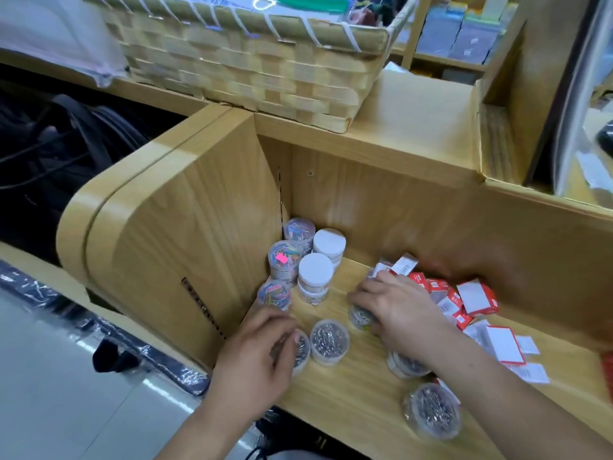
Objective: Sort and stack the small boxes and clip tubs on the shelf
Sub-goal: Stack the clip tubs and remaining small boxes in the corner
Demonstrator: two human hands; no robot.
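On the wooden shelf [348, 403], several clear tubs stand stacked in the back left corner: tubs of coloured clips [284, 258] and white-lidded tubs [315, 272]. My left hand [255, 356] grips a tub of silver clips [301, 350] at the shelf's left front. Beside it stands another silver-clip tub [329, 340]. My right hand [398, 313] curls over a clear tub [361, 317] lying on its side. Two more silver-clip tubs [433, 410] sit under and near my right forearm. Red-and-white small boxes [476, 297] lie jumbled to the right.
A woven basket [265, 71] sits on the shelf top above. The curved wooden side panel [172, 227] walls the shelf on the left. Loose white labels [530, 373] lie at the right. Dark wrapped goods [39, 287] fill the lower left.
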